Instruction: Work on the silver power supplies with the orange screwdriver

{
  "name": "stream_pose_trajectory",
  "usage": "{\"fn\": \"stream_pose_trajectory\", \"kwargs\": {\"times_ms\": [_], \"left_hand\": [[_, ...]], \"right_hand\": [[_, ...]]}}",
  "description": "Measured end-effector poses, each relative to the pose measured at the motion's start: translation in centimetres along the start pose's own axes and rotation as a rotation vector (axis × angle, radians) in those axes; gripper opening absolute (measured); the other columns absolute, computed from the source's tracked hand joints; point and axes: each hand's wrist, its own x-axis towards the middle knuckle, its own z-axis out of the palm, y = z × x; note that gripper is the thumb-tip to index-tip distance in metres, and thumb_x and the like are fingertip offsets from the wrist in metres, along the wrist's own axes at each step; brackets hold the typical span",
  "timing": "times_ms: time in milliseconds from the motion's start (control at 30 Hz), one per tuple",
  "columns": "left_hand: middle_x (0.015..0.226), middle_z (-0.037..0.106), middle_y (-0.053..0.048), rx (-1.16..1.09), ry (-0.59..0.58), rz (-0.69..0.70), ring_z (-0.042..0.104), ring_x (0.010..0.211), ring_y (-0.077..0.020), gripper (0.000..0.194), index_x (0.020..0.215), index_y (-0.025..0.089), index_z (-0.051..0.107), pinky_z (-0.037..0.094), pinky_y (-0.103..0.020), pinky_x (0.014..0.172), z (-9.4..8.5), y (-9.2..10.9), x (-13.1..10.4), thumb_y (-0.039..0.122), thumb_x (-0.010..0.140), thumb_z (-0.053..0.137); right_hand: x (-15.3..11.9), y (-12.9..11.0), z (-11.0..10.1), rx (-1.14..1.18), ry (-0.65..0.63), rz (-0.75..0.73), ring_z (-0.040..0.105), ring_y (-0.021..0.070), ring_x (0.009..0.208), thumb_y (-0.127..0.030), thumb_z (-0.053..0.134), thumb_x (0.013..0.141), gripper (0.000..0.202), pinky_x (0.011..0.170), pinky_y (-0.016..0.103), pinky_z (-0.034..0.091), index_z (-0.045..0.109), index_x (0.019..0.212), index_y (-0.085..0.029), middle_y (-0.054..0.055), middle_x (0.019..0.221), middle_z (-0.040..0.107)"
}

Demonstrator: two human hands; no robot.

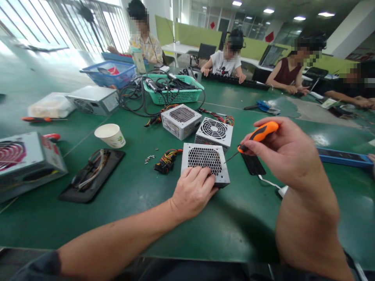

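Observation:
A grey computer power supply point(205, 158) with a honeycomb vent lies on the green table in front of me. My left hand point(191, 191) grips its near edge, fingers bent over the top. In my right hand point(283, 150) is an orange and black screwdriver point(263, 131), its thin shaft slanting down to the left. The tip is at the unit's right side; whether it touches the metal I cannot tell. Wires with black plugs point(164, 166) come out on the left. Beside them lie several small screws point(149, 159). Two more power supplies, one point(181, 120) and another point(215, 130), sit just behind.
A paper cup point(110, 135), glasses on a black tray point(92, 175) and a larger power supply point(32, 164) are at left. Farther back stand a green basket point(175, 95) of cables and a blue basket point(108, 74). A black phone point(253, 164) lies right. Several people sit across the table.

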Motion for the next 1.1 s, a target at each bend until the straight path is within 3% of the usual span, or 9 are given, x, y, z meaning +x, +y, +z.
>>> {"fn": "stream_pose_trajectory", "kwargs": {"times_ms": [67,133,233,300,467,600,700,1100], "left_hand": [[0.114,0.071,-0.011,-0.048,0.01,0.09,0.064,0.101,-0.0255,0.022,0.114,0.015,0.069,0.05,-0.042,0.088,-0.1,0.0,0.0,0.031,0.099,0.064],[0.114,0.072,-0.01,-0.126,-0.005,0.27,0.065,0.1,-0.0227,0.017,0.112,0.014,0.07,0.051,-0.039,0.089,0.0,-0.1,-0.1,0.024,0.101,0.06],[0.119,0.073,-0.01,-0.247,-0.058,0.571,0.066,0.101,-0.0193,0.018,0.102,0.015,0.072,0.053,-0.032,0.081,0.1,0.1,-0.3,0.019,0.102,0.055],[0.124,0.072,-0.011,-0.318,-0.114,0.65,0.067,0.104,-0.0188,0.023,0.099,0.016,0.072,0.055,-0.029,0.078,0.2,0.3,-0.5,0.023,0.105,0.051],[0.139,0.066,-0.019,-0.546,-0.326,0.427,0.07,0.115,-0.0251,0.044,0.123,0.008,0.066,0.061,-0.033,0.095,1.1,0.4,-1.3,0.046,0.105,0.05],[0.141,0.064,-0.024,-0.707,-0.368,0.226,0.065,0.131,-0.0314,0.064,0.134,0.004,0.061,0.055,-0.04,0.112,2.4,0.1,-1.8,0.055,0.096,0.065],[0.14,0.066,-0.021,-0.798,-0.362,0.107,0.065,0.132,-0.0289,0.062,0.134,0.007,0.062,0.053,-0.039,0.114,2.8,0.1,-2.0,0.054,0.094,0.067],[0.138,0.069,-0.016,-0.807,-0.365,0.096,0.068,0.128,-0.0255,0.047,0.128,0.012,0.067,0.055,-0.038,0.111,2.7,-0.2,-1.9,0.048,0.098,0.064]], "right_hand": [[0.2,0.1,0.7,0.003,0.107,-0.037,0.074,0.022,0.084,-0.033,0.083,0.085,0.039,0.075,0.038,0.063,0.06,0.117,-0.032,0.0,0.096,0.07],[0.4,0.1,1.4,-0.016,0.149,-0.082,0.073,0.0221,0.083,-0.033,0.083,0.084,0.041,0.073,0.038,0.061,0.06,0.119,-0.032,0.001,0.097,0.069],[1.1,0.1,2.3,-0.034,0.139,-0.123,0.071,0.0219,0.082,-0.034,0.082,0.085,0.04,0.07,0.038,0.06,0.059,0.118,-0.031,0.001,0.097,0.067],[2.0,0.1,3.0,-0.06,0.106,-0.149,0.071,0.0216,0.08,-0.034,0.079,0.087,0.037,0.069,0.038,0.06,0.058,0.117,-0.029,0.002,0.097,0.066],[4.7,0.4,4.8,-0.225,0.038,-0.231,0.069,0.0206,0.079,-0.034,0.075,0.087,0.033,0.071,0.038,0.06,0.059,0.114,-0.025,0.002,0.096,0.066],[5.0,1.1,5.0,-0.312,0.068,-0.241,0.07,0.0222,0.082,-0.035,0.071,0.089,0.032,0.072,0.038,0.059,0.06,0.117,-0.026,0.003,0.098,0.069],[4.6,1.7,4.4,-0.386,0.138,-0.244,0.069,0.0227,0.082,-0.036,0.07,0.089,0.03,0.069,0.037,0.058,0.061,0.116,-0.025,0.005,0.099,0.069],[5.0,3.2,3.4,-0.424,0.006,-0.184,0.066,0.0192,0.071,-0.037,0.071,0.088,0.029,0.065,0.034,0.053,0.061,0.112,-0.024,0.002,0.09,0.068]]}}
